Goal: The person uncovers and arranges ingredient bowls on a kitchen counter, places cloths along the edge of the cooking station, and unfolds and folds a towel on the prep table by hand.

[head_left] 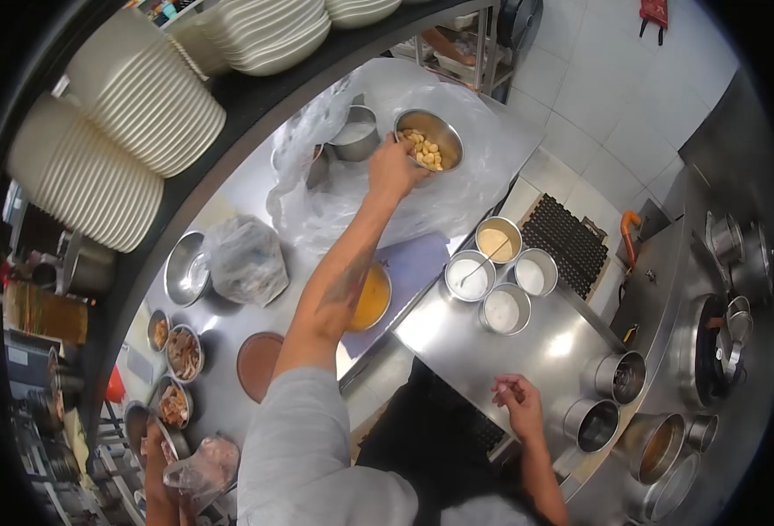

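Observation:
My left hand (397,168) grips the near rim of a metal bowl (444,133) that holds pale yellow chunks (425,151). Clear plastic sheeting (461,197) lies under and around the bowl, beside a metal pot (354,136) with white contents. Below my left forearm, partly covered by it, is a bowl of orange-yellow liquid (373,298) on a purple cloth (417,263). My right hand (518,403) hangs near the steel counter's edge, fingers loosely bent and apart, with nothing visible in it.
Four round tins (505,309) of powders stand on the steel counter (545,351), a spoon in one. Pots (622,377) line its right side. Stacked white bowls (97,167) fill the upper-left shelf. Another person's hands (159,473) are at lower left, near small bowls (174,403) of food.

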Tool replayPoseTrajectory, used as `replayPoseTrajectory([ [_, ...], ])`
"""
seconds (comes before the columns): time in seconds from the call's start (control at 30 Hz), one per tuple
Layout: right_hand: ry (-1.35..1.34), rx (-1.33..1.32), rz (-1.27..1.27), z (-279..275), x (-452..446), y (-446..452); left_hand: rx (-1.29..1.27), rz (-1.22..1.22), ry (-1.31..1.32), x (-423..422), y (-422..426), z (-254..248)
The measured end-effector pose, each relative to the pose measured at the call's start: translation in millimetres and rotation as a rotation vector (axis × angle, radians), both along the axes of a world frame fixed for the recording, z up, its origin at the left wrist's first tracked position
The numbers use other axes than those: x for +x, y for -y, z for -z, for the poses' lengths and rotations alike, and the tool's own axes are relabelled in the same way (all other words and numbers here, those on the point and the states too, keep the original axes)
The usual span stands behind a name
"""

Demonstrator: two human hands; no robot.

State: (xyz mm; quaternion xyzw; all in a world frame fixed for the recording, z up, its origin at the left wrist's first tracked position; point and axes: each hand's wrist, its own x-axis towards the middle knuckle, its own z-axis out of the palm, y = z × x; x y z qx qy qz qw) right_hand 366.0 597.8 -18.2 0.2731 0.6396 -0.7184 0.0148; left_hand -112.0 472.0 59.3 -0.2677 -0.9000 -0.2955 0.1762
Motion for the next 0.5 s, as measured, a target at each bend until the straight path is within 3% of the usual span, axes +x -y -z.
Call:
replayPoseTrajectory([
  [0.07,-0.032,0.000,-0.004,-11.3,3.2,5.7,0.079,0.015,0.045,52.1,32.4,-20.9],
  [0.13,-0.129,0.000,-0.095,-22.4,-3.1,2.2,0.470,0.094,0.206,101.4,52.7,-31.3],
  [0.23,-0.272,0.089,-0.146,-34.3,-1.6,-7.7,0.624,0.140,0.133,169.5,72.0,-16.7],
  [0.3,-0.318,0.165,-0.133,-38.7,11.3,-22.4,0.571,0.088,0.114,233.6,81.2,-29.4],
  [0.43,-0.311,0.211,-0.120,-63.4,36.1,-38.3,0.404,0.304,0.223,337.5,97.2,-31.7],
  [0.5,-0.303,0.092,0.086,-88.9,64.2,-33.0,0.383,0.477,0.277,383.1,92.2,-17.8],
])
